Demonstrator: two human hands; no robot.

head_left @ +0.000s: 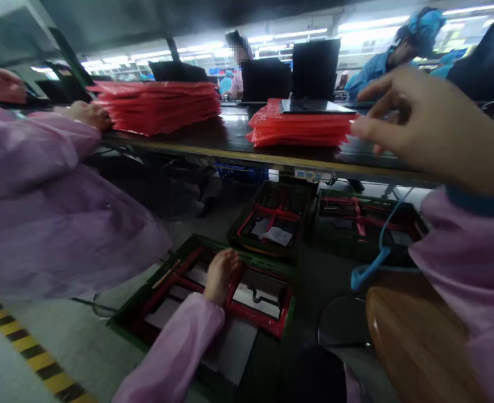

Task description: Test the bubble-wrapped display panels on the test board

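Observation:
My left hand (pixel 221 273) reaches down into a green crate (pixel 154 294), at the middle of a red-wrapped frame (pixel 255 316) lying inside. Its fingers look curled together, and whatever they may grip is hidden. Pale panels (pixel 230 350) show in and below the frame's openings. Raised at the right, my right hand (pixel 423 123) has its thumb and index finger apart, with nothing visible between them. It is beside a short stack of red bubble-wrap bags (pixel 292 131) on the bench. A flat dark glass-like panel (pixel 314 107) rests on that stack.
A taller red bag stack (pixel 158 106) stands left on the bench (pixel 230 143), beside a co-worker's hand (pixel 85 115). Two more crates (pixel 267 246) (pixel 339 243) sit underneath. A blue cord (pixel 370 268) hangs near a wooden stool (pixel 414 336). Striped tape (pixel 32 350) marks the floor.

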